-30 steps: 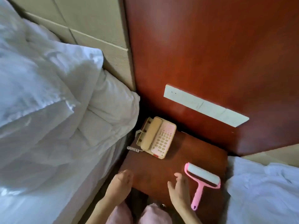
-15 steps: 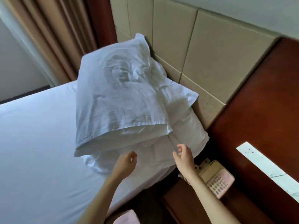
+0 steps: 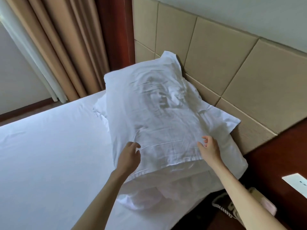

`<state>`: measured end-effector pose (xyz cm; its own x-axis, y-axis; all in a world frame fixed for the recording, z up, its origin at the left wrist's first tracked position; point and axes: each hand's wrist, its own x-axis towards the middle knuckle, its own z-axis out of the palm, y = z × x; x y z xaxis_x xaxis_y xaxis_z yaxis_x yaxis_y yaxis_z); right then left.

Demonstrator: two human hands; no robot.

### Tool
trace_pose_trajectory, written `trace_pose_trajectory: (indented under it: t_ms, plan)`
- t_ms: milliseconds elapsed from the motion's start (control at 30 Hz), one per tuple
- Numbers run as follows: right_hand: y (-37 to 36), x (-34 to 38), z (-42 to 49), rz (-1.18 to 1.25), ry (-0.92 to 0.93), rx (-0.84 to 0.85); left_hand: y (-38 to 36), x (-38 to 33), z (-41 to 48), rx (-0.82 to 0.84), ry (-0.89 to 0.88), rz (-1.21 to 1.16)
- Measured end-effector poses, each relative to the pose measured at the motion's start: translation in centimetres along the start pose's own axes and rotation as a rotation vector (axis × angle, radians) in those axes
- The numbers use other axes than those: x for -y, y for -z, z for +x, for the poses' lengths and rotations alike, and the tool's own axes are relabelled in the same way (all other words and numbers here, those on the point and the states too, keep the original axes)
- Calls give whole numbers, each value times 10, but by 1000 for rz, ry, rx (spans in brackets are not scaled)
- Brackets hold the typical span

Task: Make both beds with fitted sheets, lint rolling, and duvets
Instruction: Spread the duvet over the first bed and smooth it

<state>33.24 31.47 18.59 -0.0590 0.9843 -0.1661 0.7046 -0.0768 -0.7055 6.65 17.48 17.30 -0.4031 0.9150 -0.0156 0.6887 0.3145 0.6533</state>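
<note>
1. White fitted sheet [image 3: 49,155]: stretched smooth over the bed, 7 to 10 o'clock.
2. 2 white pillows, stacked at centre against the beige padded headboard [image 3: 232,63]; the crumpled top pillow [image 3: 157,113] lies on the lower pillow [image 3: 235,160].
3. Left hand [image 3: 129,156]: at the top pillow's 7 o'clock edge, grip loose, fingers lightly curled, holding nothing.
4. Right hand [image 3: 210,149]: at its 5 o'clock edge, grip open, fingers spread.
5. Tan pleated curtains [image 3: 66,47]: 11 o'clock.
6. Beige corded telephone [image 3: 270,209]: 4 o'clock.

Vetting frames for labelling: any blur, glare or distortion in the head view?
Head view: soft light, no glare; wide-angle bows the headboard and curtain lines; left hand and right hand slightly motion-soft; top pillow creases readable; phone blurred.
</note>
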Motion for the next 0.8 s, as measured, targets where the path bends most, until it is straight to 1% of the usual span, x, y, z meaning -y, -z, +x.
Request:
trace_pose_trajectory:
  t_ms: [167,300,333,367,400,433,467,500,533,567,600,633,667,700,767,800]
  plan:
    - [1,11,28,-65,-40,31,-9,6,31,11,-89,42]
    - [1,18,56,-97,-77,57,-17,13,50,115,-93,162]
    - [0,21,65,-93,-90,67,-17,16,53,101,-105,172]
    - [0,24,74,-83,-100,79,-15,18,58,50,-112,165]
    - [-1,28,84,-67,-112,94,-13,20,64,-35,-94,150]
    - [-3,31,95,-47,-117,111,-9,21,71,-129,-22,132]
    - [-5,35,106,-25,-122,127,-4,24,79,-201,111,101]
    - [-8,39,116,-2,-117,133,1,29,88,-240,284,49]
    - [-11,43,126,30,-126,136,6,32,96,-226,472,-24]
    - [-16,47,136,72,-141,129,7,37,103,-169,638,-136]
    - [-21,50,145,129,-175,125,7,38,107,-104,754,-279]
    - [-27,54,151,183,-210,120,4,39,108,-58,817,-396]
    - [-33,57,158,231,-245,118,1,37,108,-37,817,-435]
    - [-39,61,166,257,-251,124,-2,35,107,-31,775,-422]
    - [-41,74,182,250,-177,143,-1,25,110,-45,657,-386]
    - [-37,82,192,237,-114,134,3,18,113,-53,623,-419]
